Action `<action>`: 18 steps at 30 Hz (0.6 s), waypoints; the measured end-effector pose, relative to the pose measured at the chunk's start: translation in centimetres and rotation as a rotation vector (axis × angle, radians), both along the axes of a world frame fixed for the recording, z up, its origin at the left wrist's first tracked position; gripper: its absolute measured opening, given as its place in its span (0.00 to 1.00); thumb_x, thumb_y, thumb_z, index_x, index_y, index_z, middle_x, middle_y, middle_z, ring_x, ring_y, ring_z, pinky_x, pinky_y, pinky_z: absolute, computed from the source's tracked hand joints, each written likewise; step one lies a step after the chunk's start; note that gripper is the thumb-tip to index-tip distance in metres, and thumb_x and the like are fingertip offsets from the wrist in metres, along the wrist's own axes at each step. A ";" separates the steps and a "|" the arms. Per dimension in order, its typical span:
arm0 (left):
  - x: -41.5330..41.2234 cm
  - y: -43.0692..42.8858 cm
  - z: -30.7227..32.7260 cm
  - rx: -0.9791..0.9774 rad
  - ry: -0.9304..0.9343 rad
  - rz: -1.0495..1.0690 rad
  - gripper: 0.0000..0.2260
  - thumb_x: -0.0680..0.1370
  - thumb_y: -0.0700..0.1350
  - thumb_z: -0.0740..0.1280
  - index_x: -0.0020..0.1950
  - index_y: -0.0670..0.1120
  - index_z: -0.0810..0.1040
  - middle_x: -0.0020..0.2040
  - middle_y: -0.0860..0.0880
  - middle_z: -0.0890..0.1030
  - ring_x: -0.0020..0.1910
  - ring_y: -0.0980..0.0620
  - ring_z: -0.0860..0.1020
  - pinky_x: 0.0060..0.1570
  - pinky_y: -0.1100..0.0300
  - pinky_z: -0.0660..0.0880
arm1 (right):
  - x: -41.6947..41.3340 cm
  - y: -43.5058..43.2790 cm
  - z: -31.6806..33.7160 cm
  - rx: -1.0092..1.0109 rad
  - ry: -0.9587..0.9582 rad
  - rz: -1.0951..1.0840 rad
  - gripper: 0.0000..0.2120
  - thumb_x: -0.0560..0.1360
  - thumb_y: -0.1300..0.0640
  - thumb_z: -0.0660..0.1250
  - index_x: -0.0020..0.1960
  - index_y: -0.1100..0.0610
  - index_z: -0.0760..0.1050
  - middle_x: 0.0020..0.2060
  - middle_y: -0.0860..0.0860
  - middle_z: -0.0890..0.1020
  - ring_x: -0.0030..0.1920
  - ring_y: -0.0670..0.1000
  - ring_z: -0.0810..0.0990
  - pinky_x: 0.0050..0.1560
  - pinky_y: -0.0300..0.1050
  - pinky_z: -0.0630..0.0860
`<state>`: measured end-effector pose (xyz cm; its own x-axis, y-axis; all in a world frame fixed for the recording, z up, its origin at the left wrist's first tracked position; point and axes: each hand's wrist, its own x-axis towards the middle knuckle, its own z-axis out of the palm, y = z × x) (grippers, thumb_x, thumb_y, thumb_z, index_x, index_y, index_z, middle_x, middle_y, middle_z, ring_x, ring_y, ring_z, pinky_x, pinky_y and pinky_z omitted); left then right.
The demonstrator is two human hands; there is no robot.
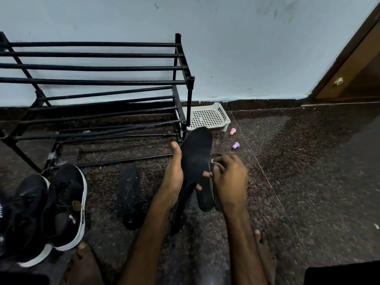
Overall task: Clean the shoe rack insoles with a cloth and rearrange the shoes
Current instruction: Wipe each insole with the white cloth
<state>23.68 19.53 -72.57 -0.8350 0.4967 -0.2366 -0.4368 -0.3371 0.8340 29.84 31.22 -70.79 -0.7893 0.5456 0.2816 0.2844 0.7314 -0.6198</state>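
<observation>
Head: left hand [174,174] grips matte insole [196,153], right hand [230,179] pinches cloth [212,161].

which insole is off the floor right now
The insole the left hand grips, raised near the rack; the others lie flat on the floor.

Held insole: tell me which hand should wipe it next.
Right. The right hand pinches the white cloth at the edge of the insole, while the left hand grips it.

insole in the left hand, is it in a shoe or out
Out. The left hand grips the black insole bare, off the floor; the right hand pinches a white scrap at its edge. The sneakers sit apart.
</observation>
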 end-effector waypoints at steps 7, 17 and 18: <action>0.1 0.0 -0.1 0.029 -0.153 0.095 0.40 0.76 0.71 0.47 0.60 0.39 0.80 0.55 0.38 0.83 0.45 0.43 0.84 0.38 0.54 0.82 | -0.7 -0.6 1.5 -0.008 0.210 0.223 0.06 0.72 0.66 0.71 0.47 0.59 0.83 0.45 0.50 0.80 0.44 0.46 0.78 0.48 0.25 0.70; 0.7 1.2 -1.0 0.112 -0.257 0.012 0.50 0.71 0.77 0.45 0.66 0.36 0.77 0.64 0.40 0.79 0.65 0.45 0.78 0.70 0.50 0.69 | -0.8 -3.2 0.9 -0.165 -0.084 0.264 0.05 0.72 0.63 0.70 0.46 0.56 0.83 0.44 0.50 0.84 0.46 0.49 0.81 0.52 0.47 0.78; 0.9 1.3 -1.0 0.118 -0.263 0.005 0.49 0.71 0.77 0.45 0.65 0.37 0.78 0.64 0.40 0.79 0.64 0.45 0.78 0.69 0.51 0.70 | -1.0 -3.4 1.1 -0.145 -0.084 0.267 0.05 0.73 0.63 0.70 0.46 0.56 0.83 0.45 0.50 0.84 0.47 0.49 0.81 0.52 0.47 0.78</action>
<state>24.56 20.82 -73.61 -0.7549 0.5302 -0.3861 -0.6313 -0.4278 0.6469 28.87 27.87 -69.64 -0.9274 0.3454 0.1434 0.1490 0.6930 -0.7053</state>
